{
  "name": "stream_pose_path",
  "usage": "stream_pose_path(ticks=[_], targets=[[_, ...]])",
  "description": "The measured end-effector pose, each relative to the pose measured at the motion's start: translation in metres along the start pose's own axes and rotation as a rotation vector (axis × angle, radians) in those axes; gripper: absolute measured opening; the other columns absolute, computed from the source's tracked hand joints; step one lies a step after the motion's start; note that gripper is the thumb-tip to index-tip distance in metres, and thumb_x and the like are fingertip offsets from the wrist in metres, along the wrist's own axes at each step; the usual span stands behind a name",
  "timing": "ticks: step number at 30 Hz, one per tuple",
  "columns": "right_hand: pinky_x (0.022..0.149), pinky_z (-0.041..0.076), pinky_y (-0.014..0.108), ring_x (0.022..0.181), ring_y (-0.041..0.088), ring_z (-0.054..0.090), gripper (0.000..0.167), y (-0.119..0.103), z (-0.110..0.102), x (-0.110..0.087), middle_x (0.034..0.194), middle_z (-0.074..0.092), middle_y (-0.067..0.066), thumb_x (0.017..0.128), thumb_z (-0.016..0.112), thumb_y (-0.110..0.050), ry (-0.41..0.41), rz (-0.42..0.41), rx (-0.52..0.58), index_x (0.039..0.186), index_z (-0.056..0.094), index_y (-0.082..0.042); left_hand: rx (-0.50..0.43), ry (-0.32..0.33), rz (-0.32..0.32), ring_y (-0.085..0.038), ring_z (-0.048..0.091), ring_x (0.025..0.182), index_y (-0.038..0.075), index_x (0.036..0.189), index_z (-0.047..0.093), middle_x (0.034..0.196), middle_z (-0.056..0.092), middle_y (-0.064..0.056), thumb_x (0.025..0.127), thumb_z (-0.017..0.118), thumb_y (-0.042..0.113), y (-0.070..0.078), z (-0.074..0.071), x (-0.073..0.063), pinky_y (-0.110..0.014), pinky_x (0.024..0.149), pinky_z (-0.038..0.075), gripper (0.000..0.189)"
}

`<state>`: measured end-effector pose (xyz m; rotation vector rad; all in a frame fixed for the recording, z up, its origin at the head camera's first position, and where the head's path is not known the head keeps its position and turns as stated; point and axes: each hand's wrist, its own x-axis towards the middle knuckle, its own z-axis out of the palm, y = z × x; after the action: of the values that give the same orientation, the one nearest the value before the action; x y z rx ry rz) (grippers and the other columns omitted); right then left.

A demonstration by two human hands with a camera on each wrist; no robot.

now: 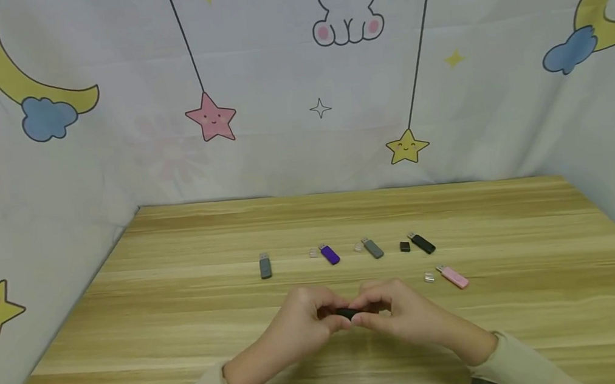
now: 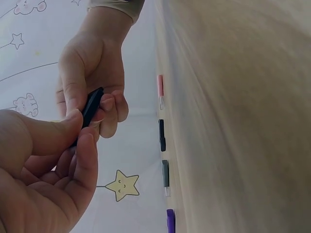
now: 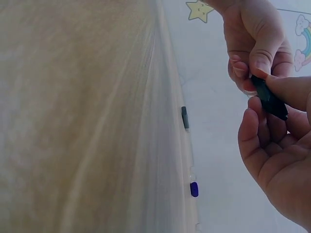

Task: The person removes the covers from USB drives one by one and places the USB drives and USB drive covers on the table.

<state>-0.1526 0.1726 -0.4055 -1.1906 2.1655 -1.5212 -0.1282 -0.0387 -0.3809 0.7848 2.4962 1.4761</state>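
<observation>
Between both hands, above the front middle of the wooden table (image 1: pixel 188 336), is a small black USB stick (image 1: pixel 347 313). My left hand (image 1: pixel 308 321) pinches one end between thumb and fingers. From the other side my right hand (image 1: pixel 397 311) pinches the opposite end, fingertips close to those of the left. In the left wrist view the USB stick (image 2: pixel 91 109) is tilted, its lower end hidden by the left fingers. The right wrist view has the USB stick (image 3: pixel 269 99) under the right thumb; I cannot tell whether a cap is on it.
Behind the hands lie a grey USB stick (image 1: pixel 265 266), then purple (image 1: pixel 330 254), grey (image 1: pixel 373 248) and black (image 1: pixel 422 243) ones with caps beside them. A pink USB stick (image 1: pixel 453 277) lies nearer, right, by its clear cap (image 1: pixel 429 277). A printed cloth (image 1: pixel 282 151) hangs behind.
</observation>
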Motion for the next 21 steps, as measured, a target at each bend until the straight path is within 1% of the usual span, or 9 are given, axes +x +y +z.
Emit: stream_pose_path(ticks=[4,9,15,21], targets=[[0.071,0.054,0.027,0.076,0.0,0.049,0.018,0.0013,-0.0005,-0.0003,0.082,0.057,0.002,0.094,0.063,-0.012,-0.011,-0.042,0.005,0.103,0.071,0.001,-0.02,-0.01,-0.007,-0.001,0.053,0.062,-0.003,0.092,0.075,0.082,0.07,-0.009,0.082,0.073,-0.002,0.0001,-0.0003,-0.0003,-0.018,0.053,0.047,0.011],[0.068,0.053,0.026,0.075,0.0,0.048,0.016,0.0023,0.0002,-0.0001,0.08,0.056,0.003,0.094,0.062,-0.009,-0.005,-0.073,0.015,0.103,0.071,0.001,-0.024,-0.018,-0.009,-0.001,0.052,0.062,-0.003,0.093,0.074,0.08,0.069,-0.007,0.082,0.073,-0.002,0.0009,-0.0008,-0.0008,-0.018,0.053,0.046,0.011],[0.067,0.05,0.024,0.074,0.001,0.046,0.017,-0.0002,0.0003,-0.0001,0.08,0.055,0.002,0.094,0.061,-0.011,-0.004,-0.071,0.01,0.103,0.071,0.0,-0.016,-0.021,-0.011,0.0,0.05,0.061,-0.003,0.091,0.074,0.079,0.067,-0.006,0.082,0.073,-0.002,0.0027,-0.0017,-0.0016,-0.017,0.052,0.045,0.009],[0.067,0.05,0.024,0.075,0.002,0.047,0.016,-0.0021,0.0007,0.0,0.082,0.057,0.004,0.095,0.06,-0.01,-0.014,-0.082,0.024,0.103,0.071,-0.001,-0.022,-0.024,-0.008,0.0,0.049,0.061,-0.004,0.09,0.074,0.077,0.066,-0.005,0.081,0.072,-0.003,0.0032,-0.0022,-0.0017,-0.017,0.052,0.044,0.008]])
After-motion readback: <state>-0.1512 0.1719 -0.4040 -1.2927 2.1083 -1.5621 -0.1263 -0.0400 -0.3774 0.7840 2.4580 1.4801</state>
